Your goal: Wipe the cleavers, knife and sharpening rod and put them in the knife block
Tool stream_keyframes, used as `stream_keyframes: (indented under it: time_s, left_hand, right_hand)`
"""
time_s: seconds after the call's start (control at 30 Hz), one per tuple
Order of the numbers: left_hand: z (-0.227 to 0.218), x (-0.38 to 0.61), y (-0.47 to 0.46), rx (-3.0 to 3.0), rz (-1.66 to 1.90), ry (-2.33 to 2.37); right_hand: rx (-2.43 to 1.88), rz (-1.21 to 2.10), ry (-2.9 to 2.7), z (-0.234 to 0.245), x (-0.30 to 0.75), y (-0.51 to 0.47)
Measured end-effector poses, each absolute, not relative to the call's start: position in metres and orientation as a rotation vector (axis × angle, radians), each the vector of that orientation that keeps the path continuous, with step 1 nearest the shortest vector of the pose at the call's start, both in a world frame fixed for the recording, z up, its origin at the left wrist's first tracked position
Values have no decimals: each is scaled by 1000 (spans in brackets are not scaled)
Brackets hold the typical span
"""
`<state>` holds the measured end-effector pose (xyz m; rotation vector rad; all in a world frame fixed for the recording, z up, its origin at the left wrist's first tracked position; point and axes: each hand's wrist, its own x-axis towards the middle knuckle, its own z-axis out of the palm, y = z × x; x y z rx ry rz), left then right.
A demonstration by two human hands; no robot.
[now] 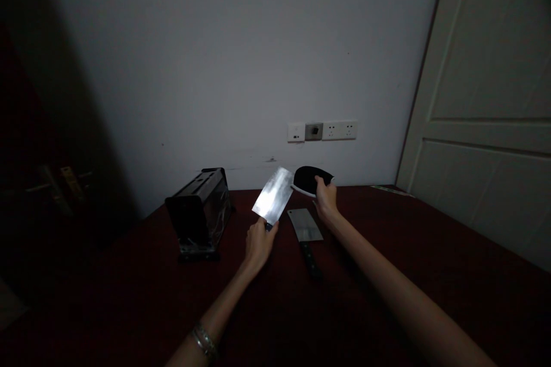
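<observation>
The background is filled by a pale wall, marked low down by dark scuffs. In front of it a dark red table is set, its far edge placed close to the wall. The right side is taken up by a white panelled door. On the left part of the table a black holder is stood upright, its side lit by streaky reflections.

A cleaver is held up over the middle of the table, to the right of the holder, its bright blade tilted and pointed away toward the wall. Just right of it and lower, a second cleaver is laid flat on the table, its blade turned toward the wall and its black handle toward the near side. Beyond it, a black pad with a pale edge is held up; whether the raised blade is touched by it cannot be told.

The cleaver's handle is gripped by the left hand, the fingers being closed around it. The pad's right end is pinched by the right hand, the thumb being laid on the black face; the other fingers are mostly hidden.

Sockets are mounted in a row on the wall. Shiny bracelets are worn on the left wrist.
</observation>
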<state>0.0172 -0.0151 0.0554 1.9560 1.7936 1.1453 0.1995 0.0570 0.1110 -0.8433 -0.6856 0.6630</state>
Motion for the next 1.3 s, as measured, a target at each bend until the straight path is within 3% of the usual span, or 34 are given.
stream_keyframes:
  time_s: [0.27, 0.67, 0.9, 1.13, 1.3]
  left_hand:
    - [54, 18, -17, 1916, 1132, 1783]
    - [51, 23, -20, 1893, 1119, 1757]
    - [53, 25, -23, 1900, 1057, 1791]
    - [52, 25, -26, 1944, 1059, 1765]
    - [52, 24, -26, 1941, 1003, 1808]
  right_hand:
    - [-902, 441, -799, 124, 208, 70]
    - [-847, 279, -1398, 126, 190, 66]
    - [-953, 117, -1293, 139, 205, 85]
    - [-853, -29, -1958, 128, 198, 90]
    - [-889, -99, -2106, 116, 189, 88]
